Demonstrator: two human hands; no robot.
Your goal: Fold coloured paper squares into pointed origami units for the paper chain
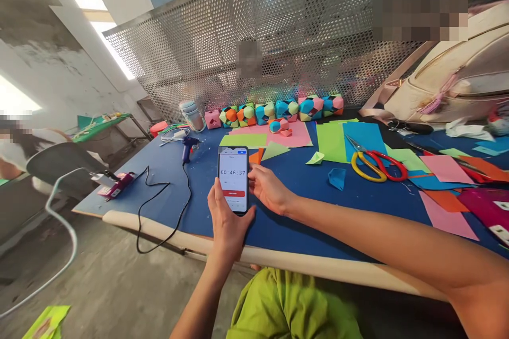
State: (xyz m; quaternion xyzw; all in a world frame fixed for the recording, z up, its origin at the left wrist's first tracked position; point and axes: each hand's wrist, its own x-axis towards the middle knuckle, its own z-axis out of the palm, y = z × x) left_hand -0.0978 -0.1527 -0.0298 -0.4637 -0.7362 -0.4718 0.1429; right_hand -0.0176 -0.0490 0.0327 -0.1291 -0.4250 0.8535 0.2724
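A smartphone (233, 183) stands upright over the blue table, its lit screen turned to me with a running time of 00:46:37 and a red button. My left hand (226, 222) grips it around the bottom, fingers on the left edge and thumb at the lower right. At the right edge, my right hand (268, 188) pinches the phone with curled fingers; some fingertips are hidden behind it. Just beyond lie orange paper (255, 157) and a pale green sheet (275, 150).
Folded paper balls (264, 113) line the mesh partition (278, 37). A glue gun (188, 148) with a black cord stands left, near a bottle (192, 115) and a power strip (117, 185). Right are scissors (368, 165), coloured sheets (332, 140) and a bag (457, 69).
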